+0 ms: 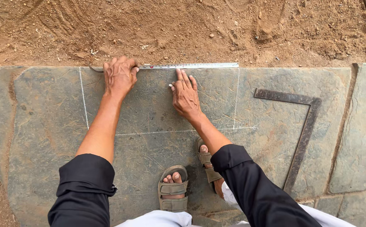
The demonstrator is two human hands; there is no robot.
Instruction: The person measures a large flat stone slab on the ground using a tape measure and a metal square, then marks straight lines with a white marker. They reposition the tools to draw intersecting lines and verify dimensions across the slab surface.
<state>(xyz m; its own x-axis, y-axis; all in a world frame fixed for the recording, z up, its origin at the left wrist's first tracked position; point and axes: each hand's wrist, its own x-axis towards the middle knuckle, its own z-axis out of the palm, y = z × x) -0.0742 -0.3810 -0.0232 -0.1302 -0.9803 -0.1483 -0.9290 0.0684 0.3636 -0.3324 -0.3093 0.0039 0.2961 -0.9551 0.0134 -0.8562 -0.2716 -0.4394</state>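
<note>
- Nearest, two feet in sandals [173,191] stand on a flat grey stone slab [48,126]; black rolled sleeves [86,185] cover both upper arms.
- Chalk lines [170,131] on the slab mark out a rectangle, and both hands sit inside its far half.
- The right hand [186,96] lies palm down, fingers [182,77] straight and close together, tips touching the near edge of the tape measure [191,66]; it grips nothing. A small white thing, maybe chalk, shows beside its thumb, but I cannot tell for sure.
- The left hand [119,76] is curled over the tape's left end, fingers bent down and pressing it to the stone; how tightly it holds I cannot tell.
- The tape lies flat along the slab's far edge, its long axis running left to right, from under the left fingers past the right fingertips to the right chalk line.
- Well to the right of the right fingers, a dark metal square [305,126] lies flat on the slab, one leg running left to right, the other pointing back toward the feet.
- Beyond the fingertips the slab ends and loose brown dirt [191,29] begins. Another slab [364,126] adjoins on the right.
</note>
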